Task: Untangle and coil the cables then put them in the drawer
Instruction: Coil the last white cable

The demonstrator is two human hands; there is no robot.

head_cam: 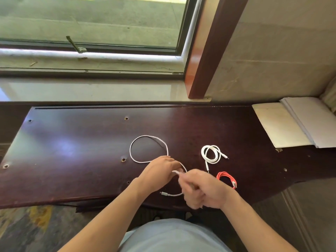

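Your left hand (160,170) pins the white cable (148,149) so its loop holds. Your right hand (201,190) grips the loose end to wind it.

Desk (72,142) below window (91,20). Loose cable (138,142) loops mid-desk, running under both hands: left hand (160,171), right hand (201,190). Two coiled cables to the right: far coil (211,153), near coil (226,179) just before it. Papers (291,122) at far right.

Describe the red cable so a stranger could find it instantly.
On the dark wooden desk under the window, look just right of the right hand. The coiled red cable lies nearest the front edge, the only red one; the others are white.
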